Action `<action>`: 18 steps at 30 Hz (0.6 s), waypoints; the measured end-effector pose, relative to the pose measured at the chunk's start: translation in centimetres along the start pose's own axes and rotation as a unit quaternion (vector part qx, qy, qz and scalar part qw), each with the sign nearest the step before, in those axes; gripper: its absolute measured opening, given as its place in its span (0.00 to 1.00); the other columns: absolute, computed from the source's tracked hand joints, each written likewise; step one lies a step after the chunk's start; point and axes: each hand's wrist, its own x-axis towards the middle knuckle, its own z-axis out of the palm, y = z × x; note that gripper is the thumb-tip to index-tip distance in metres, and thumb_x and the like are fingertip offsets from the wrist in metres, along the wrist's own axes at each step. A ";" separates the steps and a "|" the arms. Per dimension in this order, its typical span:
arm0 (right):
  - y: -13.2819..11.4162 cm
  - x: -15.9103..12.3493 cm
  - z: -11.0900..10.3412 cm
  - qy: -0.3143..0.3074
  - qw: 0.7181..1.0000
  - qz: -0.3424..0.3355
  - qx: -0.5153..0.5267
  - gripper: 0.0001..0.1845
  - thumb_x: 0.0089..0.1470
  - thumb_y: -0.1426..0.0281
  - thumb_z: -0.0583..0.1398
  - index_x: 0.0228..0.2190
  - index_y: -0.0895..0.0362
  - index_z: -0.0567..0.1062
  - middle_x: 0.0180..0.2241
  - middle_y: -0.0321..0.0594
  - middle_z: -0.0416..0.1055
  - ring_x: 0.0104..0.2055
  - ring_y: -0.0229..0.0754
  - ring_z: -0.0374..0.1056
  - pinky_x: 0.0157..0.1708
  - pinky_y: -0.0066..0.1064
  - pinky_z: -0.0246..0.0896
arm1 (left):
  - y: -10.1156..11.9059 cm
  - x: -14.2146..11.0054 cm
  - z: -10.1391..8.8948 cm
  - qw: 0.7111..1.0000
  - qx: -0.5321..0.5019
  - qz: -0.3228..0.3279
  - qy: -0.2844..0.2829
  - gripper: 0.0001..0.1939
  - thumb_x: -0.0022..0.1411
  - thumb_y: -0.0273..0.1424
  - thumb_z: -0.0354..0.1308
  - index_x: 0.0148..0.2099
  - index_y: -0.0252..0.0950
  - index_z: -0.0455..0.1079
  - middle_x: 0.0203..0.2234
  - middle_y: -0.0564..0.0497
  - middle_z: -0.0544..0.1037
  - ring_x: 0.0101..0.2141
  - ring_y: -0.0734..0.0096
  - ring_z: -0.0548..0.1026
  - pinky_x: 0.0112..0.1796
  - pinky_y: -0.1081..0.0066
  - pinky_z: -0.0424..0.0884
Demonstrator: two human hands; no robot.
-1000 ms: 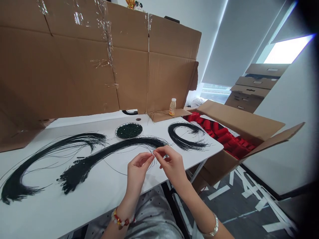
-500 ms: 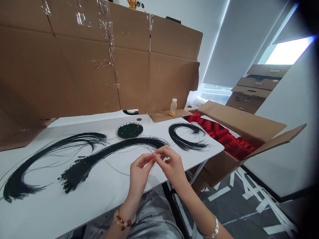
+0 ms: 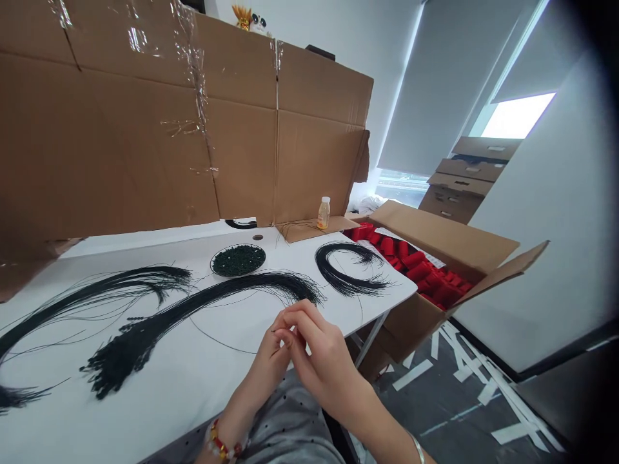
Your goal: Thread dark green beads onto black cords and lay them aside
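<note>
My left hand [image 3: 271, 353] and my right hand [image 3: 322, 351] meet over the table's front edge, thumbs and fingers pinched together. A thin black cord [image 3: 217, 339] curves across the white top and disappears at my left hand, which seems to grip it. Whatever lies between my right fingertips is hidden or too small to make out. Just beyond my hands stretches a long bundle of black cords [image 3: 213, 293], with dark, beaded-looking ends at its left. A dish of small dark green pieces [image 3: 238, 260] stands behind that bundle.
More black cord bundles lie left [image 3: 91, 293] and right [image 3: 329, 267] on the white table [image 3: 193, 399]. A small bottle [image 3: 324, 213] stands before a tall cardboard screen [image 3: 242, 154]. At right, an open carton [image 3: 464, 241] holds red rolls [image 3: 413, 260]. White strips [image 3: 413, 375] litter the floor.
My hands have drawn closer together and lower, and the right fingers now curl over the left fingertips. The view has shifted a little to the right.
</note>
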 end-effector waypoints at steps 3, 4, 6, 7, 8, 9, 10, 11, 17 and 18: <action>-1.0 -0.2 -1.5 0.025 0.996 0.007 0.082 0.07 0.68 0.75 0.55 0.36 0.54 0.71 0.36 0.39 0.69 0.37 0.39 0.66 0.36 0.30 0.63 | 1.6 -0.6 -0.6 0.999 0.031 -0.011 -0.035 0.17 0.69 0.46 0.58 0.41 0.37 0.75 0.40 0.47 0.80 0.43 0.57 0.75 0.49 0.62 0.72; -1.0 -0.2 -2.1 0.045 0.993 0.016 0.106 0.07 0.68 0.74 0.56 0.35 0.54 0.71 0.36 0.37 0.68 0.37 0.38 0.65 0.35 0.29 0.62 | 2.2 -1.0 -0.7 0.997 0.046 -0.019 -0.052 0.17 0.70 0.45 0.57 0.37 0.37 0.75 0.36 0.48 0.80 0.42 0.59 0.76 0.51 0.63 0.70; -0.6 -0.4 -3.6 0.108 0.982 0.049 0.148 0.07 0.69 0.71 0.57 0.35 0.53 0.72 0.35 0.35 0.66 0.36 0.37 0.64 0.34 0.27 0.61 | 3.4 -2.0 -0.9 0.992 0.079 -0.033 -0.091 0.18 0.72 0.43 0.54 0.34 0.38 0.72 0.28 0.53 0.77 0.38 0.63 0.76 0.56 0.62 0.66; -0.2 -0.4 -4.5 0.149 0.972 0.069 0.168 0.07 0.69 0.69 0.58 0.36 0.53 0.73 0.36 0.35 0.66 0.35 0.36 0.63 0.33 0.26 0.60 | 4.0 -2.7 -1.0 0.988 0.099 -0.040 -0.109 0.19 0.73 0.43 0.52 0.33 0.39 0.71 0.25 0.54 0.74 0.36 0.64 0.75 0.58 0.62 0.64; 0.3 -0.4 -5.3 0.192 0.959 0.093 0.188 0.07 0.69 0.67 0.59 0.37 0.52 0.75 0.36 0.35 0.66 0.34 0.35 0.62 0.32 0.25 0.60 | 4.6 -3.4 -1.2 0.984 0.121 -0.048 -0.123 0.19 0.74 0.44 0.51 0.33 0.39 0.70 0.24 0.55 0.72 0.36 0.65 0.75 0.58 0.63 0.64; 0.8 -0.3 -6.2 0.240 0.941 0.111 0.210 0.06 0.68 0.65 0.61 0.37 0.53 0.76 0.37 0.34 0.67 0.32 0.33 0.62 0.32 0.24 0.60 | 5.1 -4.2 -1.3 0.979 0.143 -0.058 -0.131 0.20 0.74 0.44 0.50 0.33 0.39 0.70 0.25 0.55 0.71 0.36 0.65 0.74 0.56 0.65 0.65; 1.3 -0.2 -7.2 0.288 0.920 0.124 0.234 0.06 0.65 0.64 0.64 0.37 0.53 0.78 0.36 0.34 0.67 0.32 0.33 0.62 0.32 0.24 0.61 | 5.7 -4.9 -1.6 0.975 0.163 -0.070 -0.135 0.19 0.74 0.44 0.49 0.34 0.40 0.70 0.27 0.54 0.72 0.37 0.66 0.74 0.52 0.68 0.66; 1.7 0.0 -8.1 0.332 0.897 0.134 0.260 0.07 0.62 0.64 0.66 0.35 0.54 0.79 0.36 0.35 0.68 0.33 0.33 0.64 0.34 0.24 0.64 | 6.3 -5.6 -1.9 0.969 0.184 -0.084 -0.141 0.19 0.74 0.45 0.49 0.35 0.40 0.70 0.30 0.53 0.73 0.38 0.66 0.73 0.49 0.70 0.67; 4.4 -0.4 -14.0 0.510 0.789 0.068 0.335 0.05 0.58 0.71 0.66 0.29 0.57 0.78 0.36 0.36 0.67 0.36 0.34 0.67 0.42 0.28 0.71 | 9.8 -8.0 -5.3 0.937 0.282 -0.139 -0.151 0.20 0.74 0.45 0.47 0.34 0.40 0.69 0.30 0.54 0.73 0.33 0.68 0.71 0.38 0.73 0.66; 5.0 -0.8 -14.8 0.519 0.789 0.057 0.324 0.06 0.60 0.72 0.64 0.29 0.56 0.78 0.36 0.36 0.66 0.36 0.33 0.67 0.44 0.28 0.71 | 10.3 -8.1 -6.1 0.936 0.298 -0.140 -0.129 0.21 0.74 0.46 0.47 0.33 0.40 0.69 0.29 0.54 0.74 0.32 0.68 0.71 0.37 0.73 0.66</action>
